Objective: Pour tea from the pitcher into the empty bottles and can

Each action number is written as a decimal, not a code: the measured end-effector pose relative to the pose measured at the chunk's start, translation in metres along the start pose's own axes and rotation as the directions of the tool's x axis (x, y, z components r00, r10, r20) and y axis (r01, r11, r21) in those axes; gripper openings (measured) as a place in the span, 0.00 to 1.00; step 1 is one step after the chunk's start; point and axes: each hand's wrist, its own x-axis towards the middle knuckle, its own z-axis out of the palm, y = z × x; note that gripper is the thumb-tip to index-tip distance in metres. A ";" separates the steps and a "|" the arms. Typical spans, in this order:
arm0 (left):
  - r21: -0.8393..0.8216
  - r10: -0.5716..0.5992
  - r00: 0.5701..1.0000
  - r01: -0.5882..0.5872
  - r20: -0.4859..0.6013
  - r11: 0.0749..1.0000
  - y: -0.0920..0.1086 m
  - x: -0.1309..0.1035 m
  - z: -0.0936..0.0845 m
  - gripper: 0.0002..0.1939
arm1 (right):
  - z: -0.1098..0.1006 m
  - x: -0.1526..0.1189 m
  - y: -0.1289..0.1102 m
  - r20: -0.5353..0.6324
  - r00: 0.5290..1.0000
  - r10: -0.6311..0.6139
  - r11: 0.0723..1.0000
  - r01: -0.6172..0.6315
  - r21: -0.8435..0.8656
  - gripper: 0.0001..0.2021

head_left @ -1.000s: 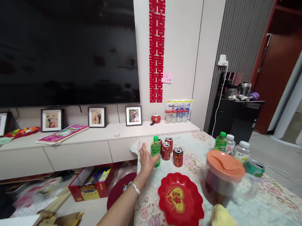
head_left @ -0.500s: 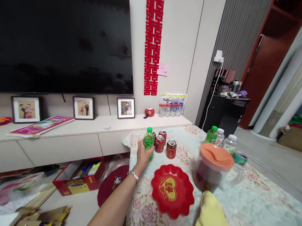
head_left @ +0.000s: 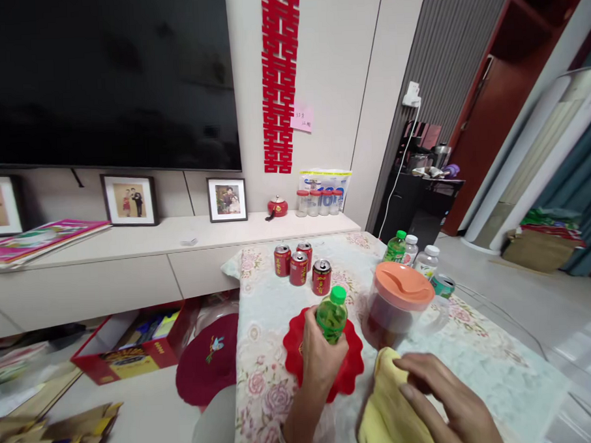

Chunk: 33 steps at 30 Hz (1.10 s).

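Observation:
In my left hand (head_left: 323,357), wrapped round its lower part, is a green drink bottle (head_left: 331,316) with a green cap, upright. The bottle is over the red scalloped plate (head_left: 353,369), partly hiding it; whether its base touches the plate is hidden. My right hand (head_left: 450,401) is at the yellow cloth (head_left: 389,407) near the table's front, its thumb and fingers apart and their tips over the cloth. Just right of the plate stands a clear pitcher (head_left: 385,322) with an orange lid, holding dark liquid.
Several red cans (head_left: 298,268) stand behind the plate. Another green bottle (head_left: 395,248), white-capped bottles (head_left: 427,263) and a tipped green can (head_left: 443,285) are behind the pitcher. A maroon stool (head_left: 208,362) is left of the flowered tablecloth (head_left: 261,334).
My left hand has brought the green bottle from beside the red cans towards me, over the red plate. My right hand has come into view at the yellow cloth. The view has shifted right.

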 end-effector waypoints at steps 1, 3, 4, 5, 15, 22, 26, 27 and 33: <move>0.017 0.017 1.000 -0.017 -0.004 1.000 -0.001 -0.002 0.002 0.29 | 0.002 0.014 -0.004 -0.008 1.000 -0.006 1.000 0.006 -0.009 0.07; 0.023 0.057 0.998 -0.057 -0.019 0.998 -0.004 -0.003 0.004 0.29 | 0.009 0.040 -0.008 0.039 0.999 0.015 1.000 -0.015 -0.005 0.07; 0.015 0.074 0.997 -0.074 -0.028 0.997 -0.006 -0.003 0.005 0.29 | 0.014 0.052 -0.009 0.095 0.994 0.045 0.999 -0.045 -0.004 0.08; 0.004 0.091 0.995 -0.091 -0.035 0.996 -0.008 -0.002 0.005 0.28 | 0.019 0.064 -0.009 0.161 0.983 0.089 0.996 -0.087 -0.017 0.10; -0.021 0.151 0.985 -0.154 -0.081 0.988 -0.039 0.001 0.014 0.30 | 0.057 0.149 -0.035 0.462 0.846 0.265 0.956 -0.167 -0.241 0.12; 0.001 0.143 0.987 -0.144 -0.074 0.990 -0.039 0.002 0.012 0.30 | 0.056 0.167 -0.042 0.590 0.780 0.208 0.960 -0.046 -0.277 0.12; -0.047 0.163 0.984 -0.166 -0.068 0.985 -0.035 0.001 0.009 0.32 | 0.048 0.174 -0.037 0.693 0.714 0.098 0.979 0.057 -0.197 0.12; -0.062 0.165 0.984 -0.169 -0.069 0.984 -0.034 0.001 0.008 0.32 | 0.046 0.175 -0.036 0.715 0.696 0.065 0.982 0.083 -0.170 0.11; -0.067 0.155 0.986 -0.159 -0.061 0.985 -0.033 0.000 0.004 0.33 | 0.038 0.182 -0.031 0.783 0.611 -0.117 0.983 0.183 0.003 0.09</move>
